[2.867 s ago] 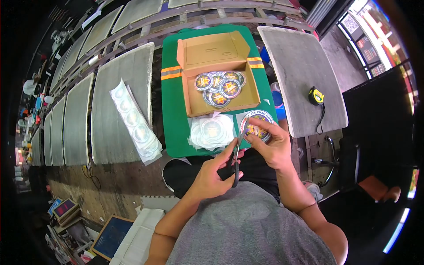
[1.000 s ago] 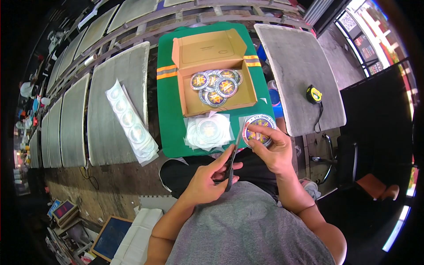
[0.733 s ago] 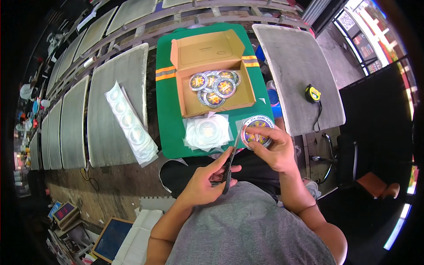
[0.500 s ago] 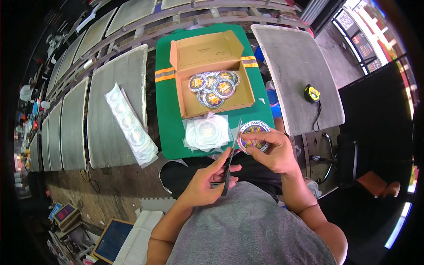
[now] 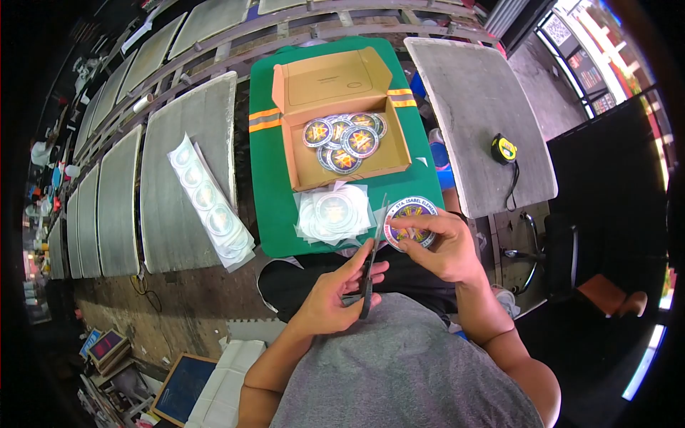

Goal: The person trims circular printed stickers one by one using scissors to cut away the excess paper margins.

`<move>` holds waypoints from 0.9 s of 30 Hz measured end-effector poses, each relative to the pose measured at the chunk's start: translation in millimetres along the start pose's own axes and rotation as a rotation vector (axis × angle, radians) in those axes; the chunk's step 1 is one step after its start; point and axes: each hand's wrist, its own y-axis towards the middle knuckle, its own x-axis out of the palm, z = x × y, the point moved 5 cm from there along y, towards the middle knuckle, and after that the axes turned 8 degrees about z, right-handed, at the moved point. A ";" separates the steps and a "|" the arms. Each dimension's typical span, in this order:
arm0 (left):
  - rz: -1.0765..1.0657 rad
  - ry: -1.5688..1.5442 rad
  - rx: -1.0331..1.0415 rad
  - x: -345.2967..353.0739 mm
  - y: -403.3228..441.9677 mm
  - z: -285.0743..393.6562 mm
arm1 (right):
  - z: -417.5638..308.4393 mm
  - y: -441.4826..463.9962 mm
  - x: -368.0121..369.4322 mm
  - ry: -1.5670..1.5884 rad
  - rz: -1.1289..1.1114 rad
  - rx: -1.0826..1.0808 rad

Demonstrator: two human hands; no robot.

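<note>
My left hand (image 5: 333, 297) is wrapped round the black handles of the scissors (image 5: 369, 274), whose blades point up beside a round printed sticker (image 5: 412, 205). That sticker is pinched between thumb and fingers of my right hand (image 5: 444, 246), which covers part of its lower right. Just left of the blades, a stack of translucent-backed round stickers (image 5: 335, 214) lies on the green cloth-covered board (image 5: 275, 171). Behind it, an open cardboard box (image 5: 385, 168) holds several cut round stickers (image 5: 359, 142).
A strip of round stickers (image 5: 205, 194) lies on a grey board (image 5: 160, 171) at the left. On the right grey board (image 5: 457, 107) sits a yellow and black tape measure (image 5: 504, 148) with a strap. A dark chair (image 5: 562, 257) stands at the lower right.
The sticker in my right hand has turned and moved slightly down, and the clear margin at its left side no longer shows. The scissors have shifted slightly left. The whole view has drifted a little.
</note>
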 end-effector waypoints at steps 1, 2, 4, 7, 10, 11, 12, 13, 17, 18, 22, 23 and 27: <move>0.022 0.038 0.076 -0.6 1.4 4.7 | -0.6 -0.4 1.2 0.007 0.003 -0.017; 0.021 0.038 0.075 -0.6 2.7 6.8 | -1.1 -1.0 2.3 0.014 0.005 -0.034; 0.022 0.093 0.052 -1.2 4.3 9.4 | 0.1 -2.6 4.5 0.022 0.011 -0.030; 0.053 0.197 0.038 -5.0 4.0 8.9 | 0.9 -3.8 7.5 0.027 0.013 -0.030; 0.089 0.274 0.107 -6.7 5.5 10.1 | 1.4 -5.3 9.0 0.021 0.015 -0.039; 0.090 0.274 0.107 -5.4 5.6 10.5 | 1.6 -5.8 9.1 0.020 0.019 -0.044; 0.140 0.308 0.131 -5.6 5.9 13.0 | 2.3 -6.4 9.4 0.020 0.018 -0.044; 0.191 0.342 0.155 -6.6 5.7 15.4 | 3.0 -7.1 9.3 0.016 0.026 -0.051; 0.197 0.462 0.259 -6.1 7.7 22.4 | 4.5 -10.0 9.7 0.011 0.056 -0.064; 0.199 0.471 0.261 -6.0 7.9 22.9 | 4.0 -10.8 10.3 0.010 0.055 -0.064; 0.213 0.412 0.182 -5.7 7.1 21.4 | 3.8 -13.1 14.6 0.030 0.065 -0.050; 0.213 0.412 0.182 -5.8 6.7 20.2 | 3.5 -13.5 15.4 0.046 0.079 -0.058; 0.172 0.320 0.113 -5.3 5.6 15.2 | 1.8 -16.1 21.0 0.061 0.106 -0.066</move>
